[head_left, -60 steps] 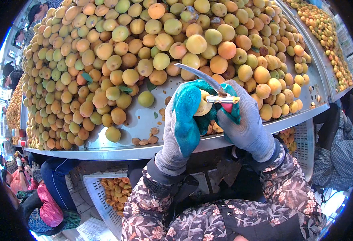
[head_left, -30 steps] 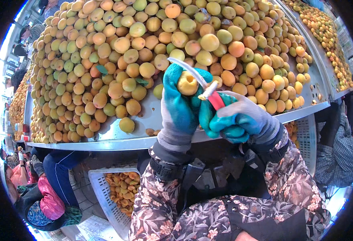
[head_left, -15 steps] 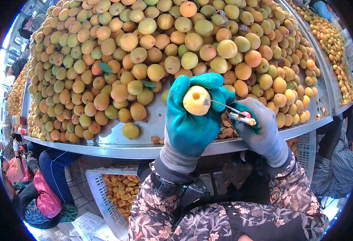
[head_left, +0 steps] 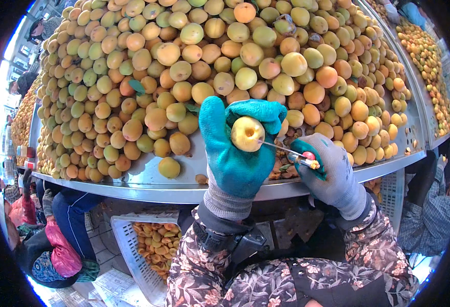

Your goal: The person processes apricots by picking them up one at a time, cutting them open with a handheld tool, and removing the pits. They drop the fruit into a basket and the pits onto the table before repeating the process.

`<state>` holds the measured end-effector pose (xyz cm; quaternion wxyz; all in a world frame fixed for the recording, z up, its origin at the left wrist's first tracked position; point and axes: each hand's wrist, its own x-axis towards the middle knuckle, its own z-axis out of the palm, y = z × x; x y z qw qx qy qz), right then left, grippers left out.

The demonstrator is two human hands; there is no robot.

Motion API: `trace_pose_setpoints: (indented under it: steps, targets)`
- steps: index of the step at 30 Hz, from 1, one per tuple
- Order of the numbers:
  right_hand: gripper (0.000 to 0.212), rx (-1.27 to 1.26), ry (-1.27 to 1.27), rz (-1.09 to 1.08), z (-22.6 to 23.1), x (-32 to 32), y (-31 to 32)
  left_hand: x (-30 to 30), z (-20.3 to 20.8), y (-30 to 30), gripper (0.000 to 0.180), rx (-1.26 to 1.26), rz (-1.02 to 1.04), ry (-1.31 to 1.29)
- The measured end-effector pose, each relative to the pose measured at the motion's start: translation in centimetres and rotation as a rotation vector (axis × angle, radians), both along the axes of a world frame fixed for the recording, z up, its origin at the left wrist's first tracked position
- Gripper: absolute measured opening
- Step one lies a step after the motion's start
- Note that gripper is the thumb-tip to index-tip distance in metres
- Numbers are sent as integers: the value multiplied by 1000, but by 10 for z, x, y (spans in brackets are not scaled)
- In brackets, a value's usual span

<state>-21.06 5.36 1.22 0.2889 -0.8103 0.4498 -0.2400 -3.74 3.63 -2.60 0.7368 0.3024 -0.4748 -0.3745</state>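
Observation:
My left hand (head_left: pixel 240 171), in a teal-coated grey glove, is curled around a pale yellow apricot (head_left: pixel 240 135) above the table's near edge. The apricot has a dark round hollow facing me. My left thumb stands up, apart from the bent fingers. My right hand (head_left: pixel 332 174), in a similar glove, is closed on a slim metal tool (head_left: pixel 286 150) with a thin shaft and some red near its grip. The shaft's tip meets the apricot beside the hollow; whether it is inside the flesh I cannot tell. Orange fruit scraps (head_left: pixel 286 171) lie between my hands.
A large heap of apricots (head_left: pixel 184 71) covers the metal table (head_left: pixel 148 192), which has a raised rim. Below, left, a white crate (head_left: pixel 127 240) holds halved apricots. Another heap (head_left: pixel 424 61) lies far right. People (head_left: pixel 56 245) sit left and right (head_left: pixel 430 215).
My left hand has moved slightly left, and its thumb has lifted off the apricot. The apricot has turned a little. The tool's tip has shifted from the apricot's right side toward the hollow.

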Motion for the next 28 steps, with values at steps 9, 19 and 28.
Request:
trace_pose_setpoints:
  steps: [9, 19, 28]
  targets:
    - [41, -36, -40, 22, -2, 5, 1, 21, -3, -7, 74, -237, 214, -533]
    - [45, -54, -14, 26, -4, 5, 1, 26, 7, -8, 51, -295, 256, -617]
    - [34, 1, 99, -16, -7, 15, -1, 20, 17, 0, 24, -1, 148, -367]
